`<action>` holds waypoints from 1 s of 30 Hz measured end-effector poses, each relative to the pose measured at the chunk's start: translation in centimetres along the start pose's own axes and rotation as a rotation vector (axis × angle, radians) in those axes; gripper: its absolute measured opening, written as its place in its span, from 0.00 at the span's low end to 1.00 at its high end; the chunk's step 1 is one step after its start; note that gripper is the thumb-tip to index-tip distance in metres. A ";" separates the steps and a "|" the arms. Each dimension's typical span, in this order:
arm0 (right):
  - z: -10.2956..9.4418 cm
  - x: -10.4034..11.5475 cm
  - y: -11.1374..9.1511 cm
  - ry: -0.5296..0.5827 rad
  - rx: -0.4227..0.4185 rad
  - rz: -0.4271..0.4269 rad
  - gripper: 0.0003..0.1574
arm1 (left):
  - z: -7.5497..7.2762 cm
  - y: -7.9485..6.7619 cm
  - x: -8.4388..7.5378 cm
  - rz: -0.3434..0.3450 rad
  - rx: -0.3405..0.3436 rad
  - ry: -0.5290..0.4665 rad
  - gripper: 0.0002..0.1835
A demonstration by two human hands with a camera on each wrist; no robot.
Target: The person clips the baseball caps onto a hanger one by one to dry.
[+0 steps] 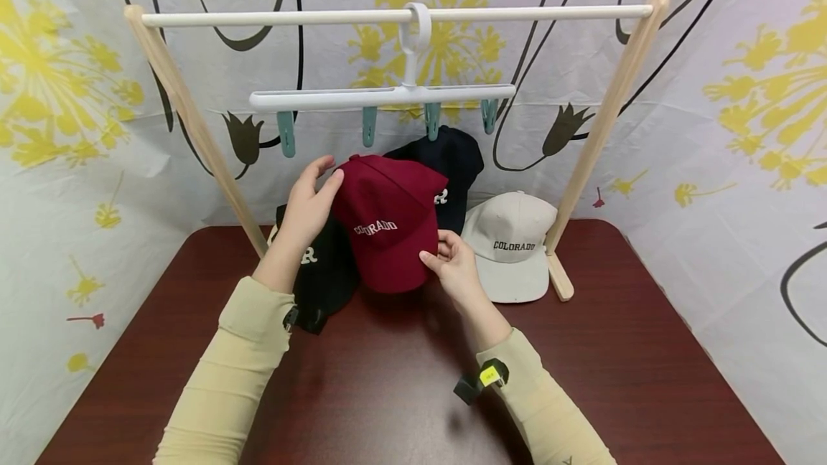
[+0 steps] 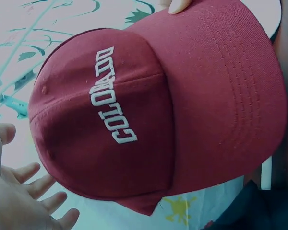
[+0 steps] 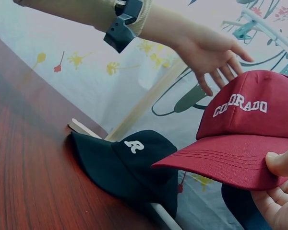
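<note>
A dark red baseball cap (image 1: 390,217) lettered COLORADO hangs above the table, its brim tilted down toward me. My right hand (image 1: 455,264) pinches the brim's right edge, thumb on top and fingers beneath, as the right wrist view shows. At the crown's left side is my left hand (image 1: 310,203), fingers extended and spread; in the left wrist view its fingertips (image 2: 45,184) come right up to the crown's edge. Above the cap, a white hanger (image 1: 381,97) carries several green clips (image 1: 369,126).
A wooden rack (image 1: 601,113) with a white rod (image 1: 517,14) stands on the dark red table (image 1: 388,393). Behind or beside the red cap sit a black cap (image 1: 326,275) at left, a navy cap (image 1: 446,156) and a beige cap (image 1: 513,239) at right. A patterned cloth (image 1: 730,199) hangs behind.
</note>
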State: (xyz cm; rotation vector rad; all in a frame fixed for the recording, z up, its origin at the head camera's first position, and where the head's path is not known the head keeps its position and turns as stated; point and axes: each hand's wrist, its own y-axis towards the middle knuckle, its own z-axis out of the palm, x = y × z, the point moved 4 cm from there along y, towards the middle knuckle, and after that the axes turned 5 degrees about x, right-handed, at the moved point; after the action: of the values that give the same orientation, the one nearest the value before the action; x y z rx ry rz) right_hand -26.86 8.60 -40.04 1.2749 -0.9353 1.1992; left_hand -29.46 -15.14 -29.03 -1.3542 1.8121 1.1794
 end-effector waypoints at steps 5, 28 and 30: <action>0.0 0.1 -0.1 -0.004 -0.002 0.006 0.19 | 0.4 0.8 -1.1 0.014 0.037 0.024 0.30; -0.1 0.5 -0.1 -0.009 0.005 0.006 0.19 | 0.4 4.1 -4.4 0.015 0.088 -0.072 0.32; 0.0 0.5 -0.2 -0.009 0.007 0.004 0.19 | 0.4 4.3 -4.8 0.015 0.088 -0.074 0.32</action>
State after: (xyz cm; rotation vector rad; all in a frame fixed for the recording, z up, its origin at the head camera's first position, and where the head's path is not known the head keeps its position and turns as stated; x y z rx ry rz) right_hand -26.62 8.71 -39.58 1.2851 -0.9417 1.2016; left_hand -32.09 -12.31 -23.86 -1.2337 1.8027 1.1286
